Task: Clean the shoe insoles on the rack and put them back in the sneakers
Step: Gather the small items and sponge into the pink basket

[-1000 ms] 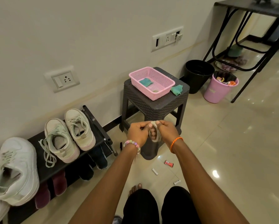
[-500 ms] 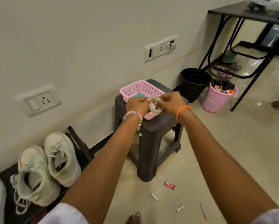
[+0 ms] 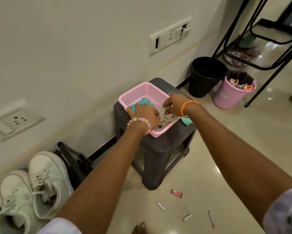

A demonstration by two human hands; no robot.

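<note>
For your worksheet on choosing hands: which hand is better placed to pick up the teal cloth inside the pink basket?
Left. The left hand lies right beside the teal cloth in the pink basket; the right hand pinches the rolled insole.

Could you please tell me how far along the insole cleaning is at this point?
Done: insoles are out of the sneakers. In hand: both the left hand and right hand grip curled insoles over the pink basket beside a teal cloth. Left: cleaning them and refitting them.
</note>
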